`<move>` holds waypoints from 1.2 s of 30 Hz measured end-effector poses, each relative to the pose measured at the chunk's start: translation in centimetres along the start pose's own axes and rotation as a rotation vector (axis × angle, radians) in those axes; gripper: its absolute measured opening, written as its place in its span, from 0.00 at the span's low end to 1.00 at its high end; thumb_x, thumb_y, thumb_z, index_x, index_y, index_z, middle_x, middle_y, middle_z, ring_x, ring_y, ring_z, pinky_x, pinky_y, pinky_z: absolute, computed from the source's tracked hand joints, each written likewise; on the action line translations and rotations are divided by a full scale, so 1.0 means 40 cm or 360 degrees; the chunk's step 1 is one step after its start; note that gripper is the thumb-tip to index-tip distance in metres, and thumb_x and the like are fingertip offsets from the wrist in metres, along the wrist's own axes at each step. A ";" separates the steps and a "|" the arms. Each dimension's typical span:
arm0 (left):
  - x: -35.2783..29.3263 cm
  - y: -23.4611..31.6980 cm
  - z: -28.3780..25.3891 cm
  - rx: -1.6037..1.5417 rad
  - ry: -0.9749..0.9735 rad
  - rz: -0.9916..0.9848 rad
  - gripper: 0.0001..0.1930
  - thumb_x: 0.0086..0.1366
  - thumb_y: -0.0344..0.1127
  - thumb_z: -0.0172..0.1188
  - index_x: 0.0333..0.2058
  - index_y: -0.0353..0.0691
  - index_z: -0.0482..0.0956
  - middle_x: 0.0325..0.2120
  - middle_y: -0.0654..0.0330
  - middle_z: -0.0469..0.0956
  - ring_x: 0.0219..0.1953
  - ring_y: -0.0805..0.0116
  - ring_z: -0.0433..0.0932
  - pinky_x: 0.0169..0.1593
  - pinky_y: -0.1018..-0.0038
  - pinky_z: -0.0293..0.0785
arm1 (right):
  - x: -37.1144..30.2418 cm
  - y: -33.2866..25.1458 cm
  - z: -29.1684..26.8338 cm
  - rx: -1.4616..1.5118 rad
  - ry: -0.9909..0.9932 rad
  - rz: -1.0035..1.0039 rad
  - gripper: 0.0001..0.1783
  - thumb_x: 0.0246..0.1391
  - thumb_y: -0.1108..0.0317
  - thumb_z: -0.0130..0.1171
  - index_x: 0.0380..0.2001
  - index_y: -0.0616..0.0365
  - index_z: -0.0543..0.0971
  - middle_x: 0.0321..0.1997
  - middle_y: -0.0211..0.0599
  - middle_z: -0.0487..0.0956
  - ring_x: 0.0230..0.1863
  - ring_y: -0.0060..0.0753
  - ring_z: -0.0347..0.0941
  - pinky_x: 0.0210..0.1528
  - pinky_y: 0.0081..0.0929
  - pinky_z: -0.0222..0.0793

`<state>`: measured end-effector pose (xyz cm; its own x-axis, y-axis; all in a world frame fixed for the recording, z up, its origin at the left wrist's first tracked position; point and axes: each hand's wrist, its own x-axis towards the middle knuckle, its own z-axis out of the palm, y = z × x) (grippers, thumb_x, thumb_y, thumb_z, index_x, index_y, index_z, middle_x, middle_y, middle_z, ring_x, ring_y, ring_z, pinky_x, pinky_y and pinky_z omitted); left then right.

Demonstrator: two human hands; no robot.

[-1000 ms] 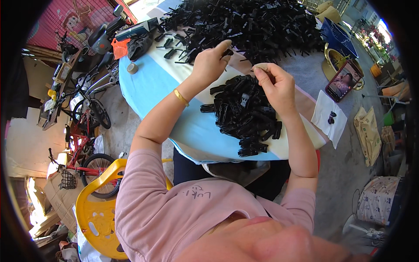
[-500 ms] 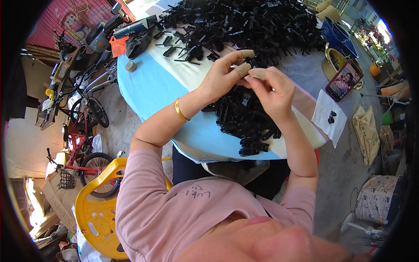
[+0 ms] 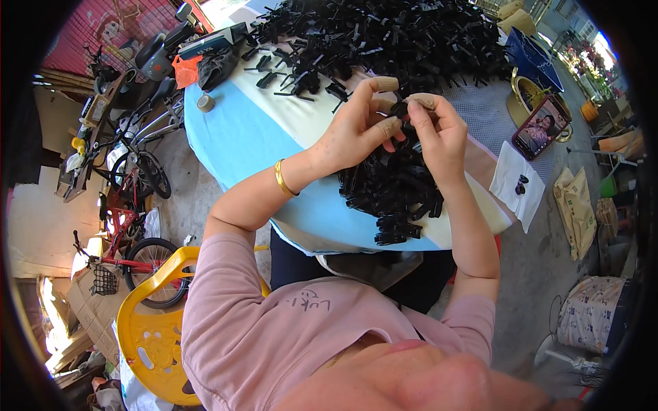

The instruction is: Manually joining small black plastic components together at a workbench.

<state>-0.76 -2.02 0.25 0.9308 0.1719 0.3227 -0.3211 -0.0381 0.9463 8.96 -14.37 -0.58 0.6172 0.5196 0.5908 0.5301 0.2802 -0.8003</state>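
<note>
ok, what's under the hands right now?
Beneath the left hand and right hand lies a pile of black plastic pieces on the blue-and-cream table. The table surface under that pile is covered.

Pink short-sleeved shirt [image 3: 288, 335], faint handwritten-style marking on its left chest. Gold bangle [image 3: 282, 178] on left wrist. Tan finger cots [image 3: 386, 83] cap several fingertips of left hand [image 3: 353, 133] and right hand [image 3: 439, 133]. Forearms bare.
</note>
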 end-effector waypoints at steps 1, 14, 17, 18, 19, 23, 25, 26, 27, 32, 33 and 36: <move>0.000 -0.006 0.001 0.0003 0.0004 0.0003 0.20 0.61 0.23 0.48 0.52 0.32 0.56 0.38 0.55 0.70 0.35 0.73 0.74 0.32 0.80 0.74 | 0.000 -0.001 -0.001 0.0003 -0.0004 -0.0003 0.07 0.54 0.70 0.53 0.34 0.62 0.75 0.26 0.23 0.73 0.22 0.10 0.64 0.23 0.08 0.59; -0.007 -0.007 0.003 0.0331 0.0167 0.0112 0.13 0.62 0.25 0.46 0.46 0.31 0.63 0.28 0.60 0.71 0.26 0.78 0.71 0.29 0.82 0.70 | -0.009 -0.019 0.002 0.0099 -0.0149 0.0351 0.07 0.55 0.68 0.52 0.33 0.60 0.74 0.20 0.22 0.69 0.17 0.07 0.56 0.17 0.08 0.48; -0.010 -0.005 0.005 0.0406 0.0177 0.0114 0.13 0.63 0.25 0.45 0.47 0.31 0.62 0.28 0.60 0.71 0.28 0.78 0.71 0.31 0.83 0.70 | -0.009 -0.017 0.002 0.0072 -0.0185 0.0352 0.08 0.56 0.67 0.52 0.32 0.61 0.74 0.19 0.22 0.69 0.16 0.07 0.56 0.16 0.08 0.48; -0.011 -0.006 0.006 0.0430 0.0206 0.0138 0.13 0.63 0.25 0.46 0.46 0.31 0.63 0.29 0.61 0.72 0.28 0.78 0.71 0.31 0.83 0.70 | -0.010 -0.018 0.003 0.0067 -0.0191 0.0345 0.08 0.56 0.67 0.52 0.33 0.61 0.74 0.19 0.22 0.69 0.16 0.07 0.56 0.16 0.08 0.48; -0.011 -0.008 0.008 0.0430 0.0207 0.0139 0.13 0.63 0.25 0.46 0.46 0.31 0.63 0.29 0.61 0.72 0.28 0.78 0.71 0.31 0.83 0.70 | -0.011 -0.019 0.004 0.0068 -0.0192 0.0344 0.08 0.56 0.67 0.52 0.33 0.61 0.74 0.19 0.22 0.69 0.16 0.07 0.56 0.16 0.08 0.48; -0.011 -0.020 0.010 0.0353 0.0352 0.0253 0.12 0.59 0.25 0.54 0.42 0.31 0.68 0.29 0.59 0.75 0.28 0.78 0.72 0.31 0.82 0.71 | -0.014 -0.021 0.011 0.0125 -0.0202 0.0371 0.07 0.56 0.67 0.51 0.32 0.61 0.74 0.19 0.23 0.69 0.15 0.07 0.55 0.16 0.08 0.48; -0.011 -0.024 0.007 0.0298 0.0370 0.0257 0.11 0.58 0.25 0.54 0.41 0.31 0.69 0.30 0.59 0.75 0.29 0.78 0.73 0.32 0.82 0.71 | -0.016 -0.021 0.012 0.0153 -0.0210 0.0381 0.07 0.56 0.68 0.50 0.31 0.60 0.74 0.18 0.23 0.69 0.15 0.07 0.54 0.16 0.08 0.47; -0.012 -0.025 0.005 0.0356 0.0381 0.0366 0.10 0.57 0.25 0.55 0.39 0.31 0.70 0.30 0.58 0.76 0.30 0.77 0.74 0.33 0.81 0.71 | -0.017 -0.022 0.013 0.0145 -0.0242 0.0369 0.07 0.57 0.68 0.50 0.30 0.60 0.74 0.18 0.23 0.68 0.15 0.07 0.54 0.15 0.08 0.47; -0.012 -0.025 0.004 0.0414 0.0391 0.0475 0.10 0.57 0.24 0.56 0.38 0.32 0.71 0.30 0.58 0.76 0.30 0.75 0.74 0.33 0.80 0.72 | -0.019 -0.023 0.014 0.0137 -0.0274 0.0357 0.07 0.57 0.68 0.49 0.29 0.60 0.73 0.18 0.23 0.68 0.15 0.07 0.54 0.15 0.08 0.47; -0.007 -0.022 0.001 0.0918 0.0402 0.0798 0.09 0.55 0.24 0.56 0.37 0.33 0.73 0.30 0.56 0.76 0.30 0.70 0.76 0.33 0.78 0.72 | -0.016 -0.035 0.001 0.0158 -0.0321 0.0502 0.08 0.57 0.68 0.49 0.28 0.60 0.73 0.18 0.22 0.68 0.15 0.08 0.54 0.16 0.08 0.47; -0.003 -0.025 0.003 0.0955 0.0416 0.0831 0.09 0.55 0.23 0.56 0.36 0.33 0.73 0.30 0.56 0.76 0.30 0.69 0.76 0.32 0.77 0.72 | -0.014 -0.031 0.000 0.0132 -0.0320 0.0494 0.08 0.57 0.68 0.49 0.29 0.60 0.73 0.18 0.22 0.68 0.16 0.08 0.55 0.17 0.08 0.48; 0.002 -0.017 0.008 0.0378 0.0299 0.0486 0.13 0.58 0.22 0.52 0.42 0.34 0.67 0.35 0.55 0.75 0.33 0.68 0.76 0.34 0.77 0.73 | -0.005 -0.027 0.002 0.0111 -0.0214 0.0298 0.05 0.54 0.70 0.52 0.30 0.61 0.73 0.20 0.23 0.70 0.20 0.08 0.59 0.21 0.07 0.53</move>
<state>-0.42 -2.31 -0.38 0.7441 0.2932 0.6003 -0.5072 -0.3370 0.7932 8.21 -14.71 0.14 0.6158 0.6691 0.4161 0.3693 0.2214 -0.9026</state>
